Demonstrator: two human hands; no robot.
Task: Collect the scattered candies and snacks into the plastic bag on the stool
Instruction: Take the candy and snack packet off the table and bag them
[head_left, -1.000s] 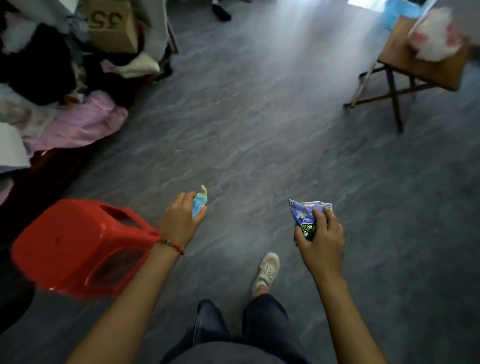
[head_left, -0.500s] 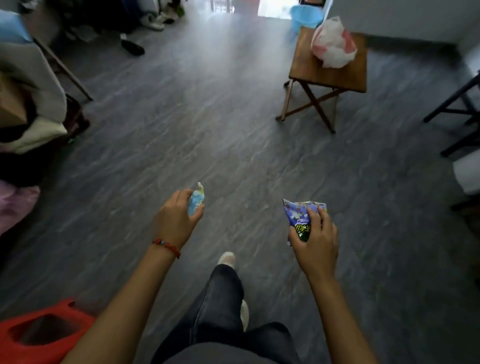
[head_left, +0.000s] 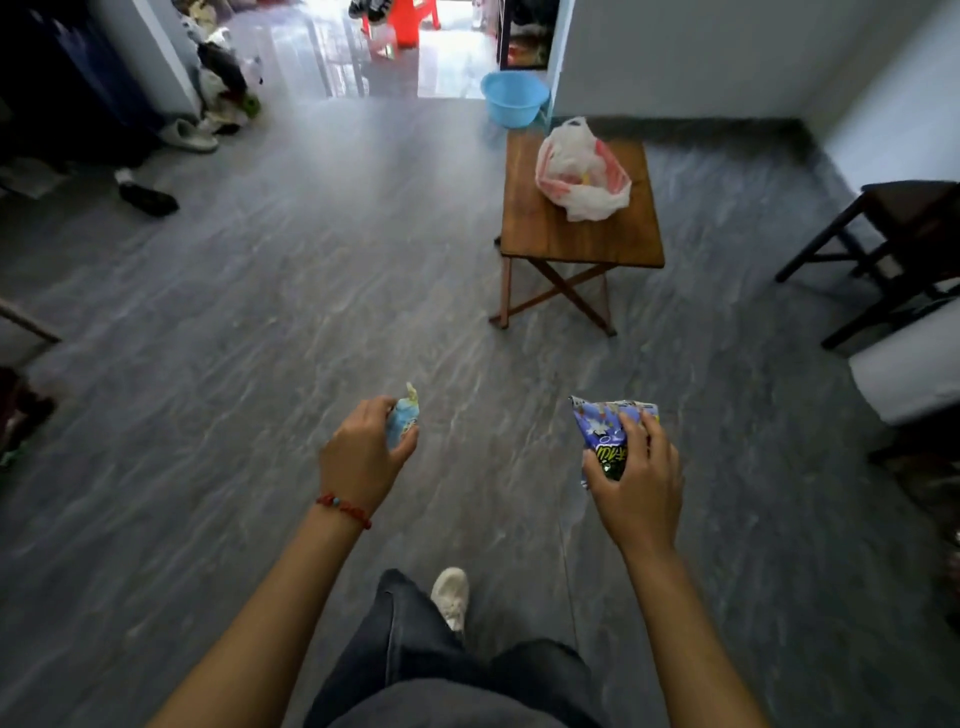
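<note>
The stool (head_left: 582, 244) with the plastic bag (head_left: 582, 174) is now nearer, upper right; snacks are kept clamped for carrying: left hand (head_left: 361, 457) around a blue candy (head_left: 402, 423), right hand (head_left: 636, 478) around a purple packet (head_left: 602, 426).

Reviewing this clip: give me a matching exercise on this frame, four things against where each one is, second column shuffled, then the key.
Things
1. plastic bag
2. light blue candy
3. purple snack packet
4. blue basin

Places
A. on the floor by the doorway
B. held in the right hand
C. on the wooden stool
D. held in the left hand

Pairs: 1-C, 2-D, 3-B, 4-A
</note>
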